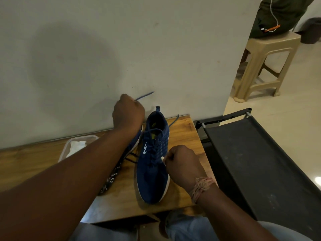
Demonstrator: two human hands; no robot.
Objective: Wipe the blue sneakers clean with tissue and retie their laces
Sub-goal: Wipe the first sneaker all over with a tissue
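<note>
A blue sneaker (152, 164) with a white sole stands on the wooden table (182, 129), toe toward me. My left hand (127, 113) is raised above its heel and grips one blue lace end (145, 96), which sticks out past my fist. My right hand (181, 164) rests at the shoe's right side and pinches the laces near the eyelets. The other lace end (173, 121) hangs loose to the right of the collar. A second sneaker (114, 176) lies on its side to the left, mostly hidden under my left forearm.
A clear plastic container (69, 145) with white tissue (77, 146) sits at the table's back left, against the wall. A black cot frame (251, 153) stands right of the table. A beige plastic stool (265, 66) is farther back right.
</note>
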